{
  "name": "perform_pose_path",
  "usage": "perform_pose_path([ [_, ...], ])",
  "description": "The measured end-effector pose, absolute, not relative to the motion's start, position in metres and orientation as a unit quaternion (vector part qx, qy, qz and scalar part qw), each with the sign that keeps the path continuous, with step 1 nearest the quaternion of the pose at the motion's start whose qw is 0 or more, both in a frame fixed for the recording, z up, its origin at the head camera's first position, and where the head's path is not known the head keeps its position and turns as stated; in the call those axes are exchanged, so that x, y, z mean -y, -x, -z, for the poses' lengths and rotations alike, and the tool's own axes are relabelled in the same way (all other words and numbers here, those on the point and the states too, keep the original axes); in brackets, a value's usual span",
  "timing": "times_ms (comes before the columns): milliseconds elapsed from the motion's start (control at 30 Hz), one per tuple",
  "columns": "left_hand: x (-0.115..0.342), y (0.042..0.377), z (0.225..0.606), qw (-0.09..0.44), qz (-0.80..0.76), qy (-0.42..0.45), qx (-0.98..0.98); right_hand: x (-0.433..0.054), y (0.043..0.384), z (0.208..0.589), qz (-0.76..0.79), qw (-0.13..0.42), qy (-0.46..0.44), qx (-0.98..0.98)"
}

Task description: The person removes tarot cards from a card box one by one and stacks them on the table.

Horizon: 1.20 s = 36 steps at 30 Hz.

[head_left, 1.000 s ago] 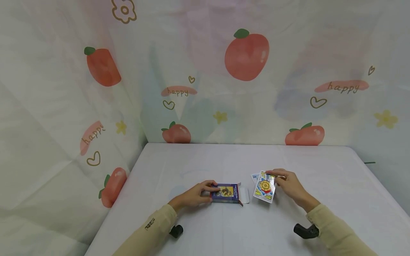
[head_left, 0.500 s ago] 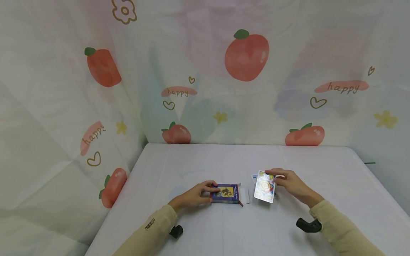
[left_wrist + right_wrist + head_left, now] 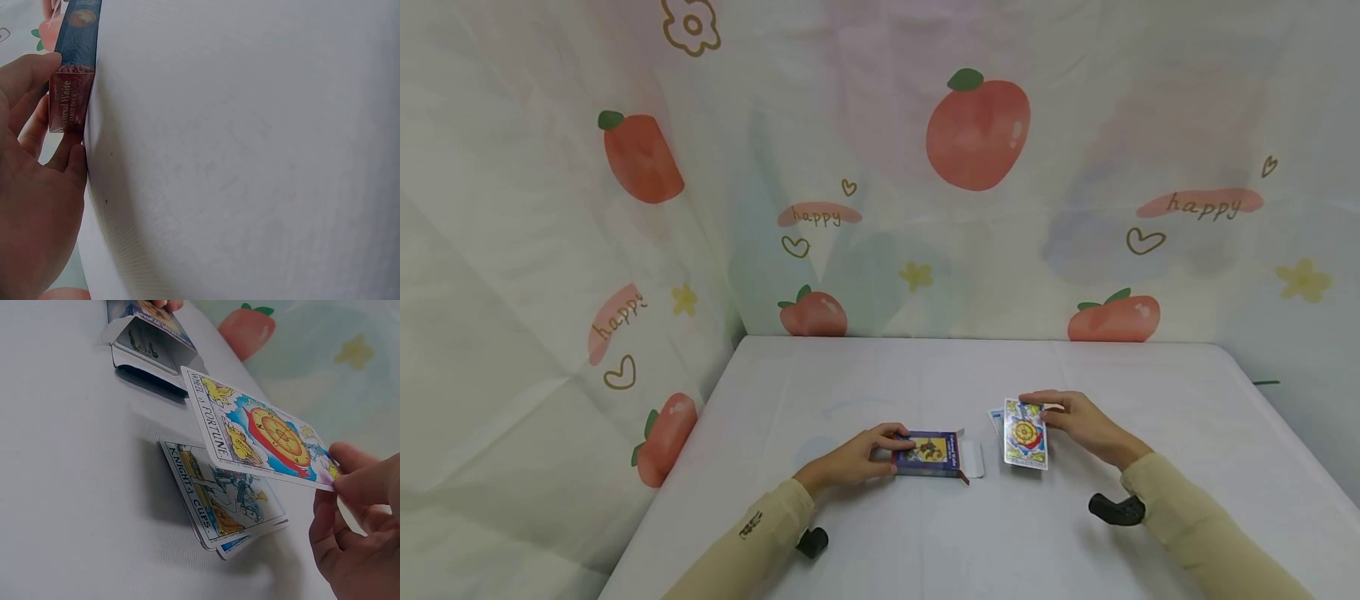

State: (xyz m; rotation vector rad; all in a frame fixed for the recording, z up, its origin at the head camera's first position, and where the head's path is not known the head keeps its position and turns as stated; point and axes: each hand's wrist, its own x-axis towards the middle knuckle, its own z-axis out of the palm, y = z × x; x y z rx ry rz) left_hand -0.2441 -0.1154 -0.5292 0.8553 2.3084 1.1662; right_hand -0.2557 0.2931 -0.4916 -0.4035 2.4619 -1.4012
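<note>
My left hand [image 3: 853, 457] holds a dark blue tarot card box [image 3: 928, 454] flat on the table, thumb on the near side and fingers over its top and far side. The box's right end is unfolded, and the right wrist view shows cards [image 3: 142, 347] inside. My right hand [image 3: 1086, 432] pinches a tarot card [image 3: 1025, 433] by its edge between thumb and fingers. It reads "Wheel of Fortune". Tilted, this card hangs just above a small loose pile of cards, with the Knight of Cups [image 3: 228, 500] face up on top. In the head view the held card covers most of that pile.
A white cloth covers the table [image 3: 880, 375]. Behind and to the left hang fabric walls [image 3: 880, 125] printed with fruit, hearts and "happy". A black wrist-worn piece [image 3: 812, 543] shows below the left sleeve, another black piece [image 3: 1116, 509] beside the right sleeve.
The Wheel of Fortune card has shifted slightly right and turned more upright in view; its glare came and went. My right hand rose a little. The left hand and box have not moved.
</note>
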Motion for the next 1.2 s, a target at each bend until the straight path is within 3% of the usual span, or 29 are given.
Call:
perform_pose_path([
  [633, 0.116, 0.245, 0.529, 0.21, -0.418, -0.308, -0.829, -0.283, 0.278, 0.504, 0.486, 0.165, 0.098, -0.853],
  [1200, 0.116, 0.245, 0.531, 0.206, -0.424, -0.314, -0.824, -0.277, 0.289, 0.519, 0.435, 0.128, 0.122, -0.883],
])
